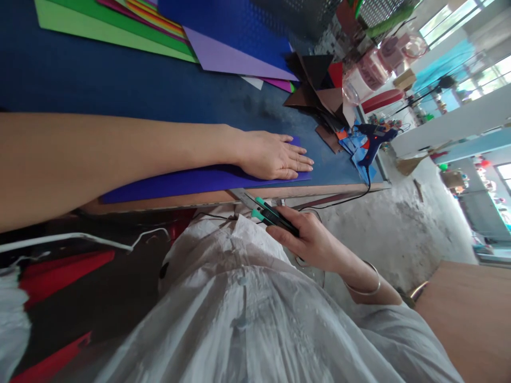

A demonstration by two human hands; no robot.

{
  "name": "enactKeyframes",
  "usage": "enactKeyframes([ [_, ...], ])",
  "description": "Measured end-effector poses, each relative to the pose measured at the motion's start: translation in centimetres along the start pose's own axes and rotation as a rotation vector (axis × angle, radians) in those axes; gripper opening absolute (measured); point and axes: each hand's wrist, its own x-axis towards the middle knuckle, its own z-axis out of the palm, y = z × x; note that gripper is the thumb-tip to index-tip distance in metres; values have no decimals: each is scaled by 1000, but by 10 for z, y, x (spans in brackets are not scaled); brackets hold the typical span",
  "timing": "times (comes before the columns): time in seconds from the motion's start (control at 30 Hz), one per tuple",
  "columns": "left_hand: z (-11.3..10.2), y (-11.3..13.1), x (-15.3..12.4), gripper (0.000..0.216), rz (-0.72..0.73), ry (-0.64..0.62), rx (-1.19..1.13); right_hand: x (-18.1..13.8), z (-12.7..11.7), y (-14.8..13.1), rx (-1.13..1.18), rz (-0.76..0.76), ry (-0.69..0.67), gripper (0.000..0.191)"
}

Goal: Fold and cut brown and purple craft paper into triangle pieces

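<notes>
My left hand (pixel 275 155) lies flat on a purple-blue sheet (pixel 191 183), fingers stretched out toward its right end. The sheet rests along the front edge of the dark blue table (pixel 131 88), partly covered by my forearm. Just below that edge, my right hand (pixel 313 236) is closed around a pair of scissors (pixel 272 214) with black and green handles. Their metal blades point up and left, with the tips close to the table edge below the sheet. My fingers hide part of the handles.
Coloured sheets, among them a light green one (pixel 99 37) and a lilac one (pixel 235 53), lie at the back. Brown and black scraps (pixel 319 93) are heaped at the right. A glue gun (pixel 375 142) with a hanging cord stands at the table's right end, near clear pink-labelled containers (pixel 371 69).
</notes>
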Motion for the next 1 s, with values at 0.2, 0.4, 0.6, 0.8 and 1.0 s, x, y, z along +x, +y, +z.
enactKeyframes([
  [0.2, 2, -2, 0, 64, 23, 56, -79, 1, 1, -2, -6, 10, -11, 24],
  [0.4, -1, 2, -1, 63, -13, 32, -78, 4, 3, -4, 1, -8, -16, 25],
  [0.6, -3, 4, -1, 65, -20, 18, -74, 5, 4, -6, 21, 8, -33, 26],
  [0.8, 2, -1, -1, 60, 18, 91, -160, 4, 5, -7, 19, 25, -51, 26],
  [1.0, 3, -2, -1, 59, 25, 102, -164, 7, 7, -8, 24, -1, -43, 25],
])
